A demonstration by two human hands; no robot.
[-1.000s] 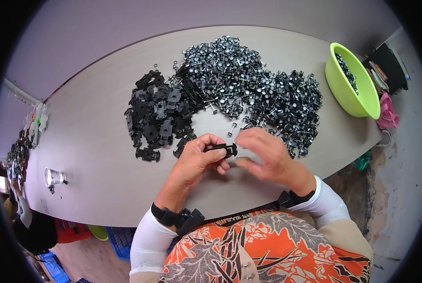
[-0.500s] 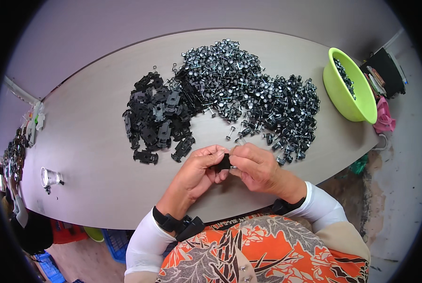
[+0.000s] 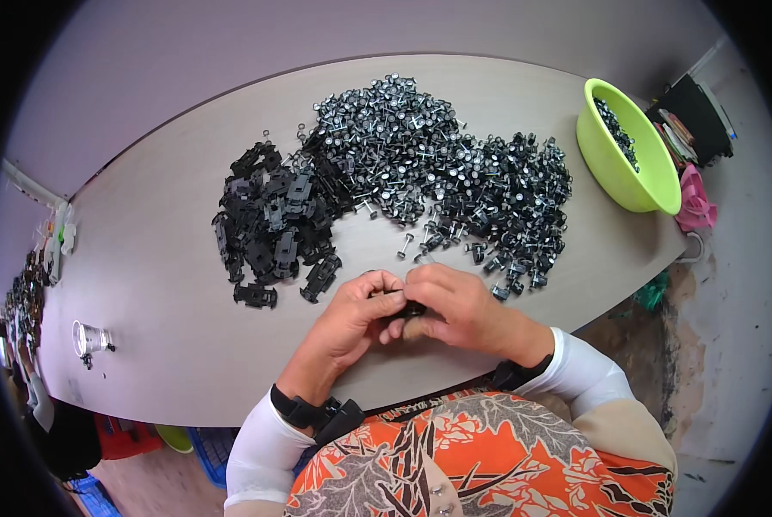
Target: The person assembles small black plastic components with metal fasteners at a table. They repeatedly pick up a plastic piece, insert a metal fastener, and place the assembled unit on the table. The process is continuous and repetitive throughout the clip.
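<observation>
My left hand (image 3: 351, 319) and my right hand (image 3: 463, 312) meet near the table's front edge, fingers closed around one small black plastic chassis piece (image 3: 412, 309). Most of that piece is hidden by my fingers, and whether a wheel axle is fitted in it cannot be seen. Beyond my left hand is a heap of similar black toy-car chassis pieces (image 3: 287, 248). A large heap of small wheels on metal axles (image 3: 394, 146) spreads behind it and to the right. A few loose axles (image 3: 406, 246) lie just past my fingers.
A lime-green bowl (image 3: 653, 177) holding more wheels stands at the table's right end. At the left, a clear plastic cup (image 3: 91, 339) lies beside small black bits. Further left, another person's sleeve (image 3: 39, 405) shows by another pile. Blue crates (image 3: 213, 452) sit below the table edge.
My fingers have closed further over the black piece, which showed more plainly before. My right hand has turned slightly inward. The whole view has shifted a little.
</observation>
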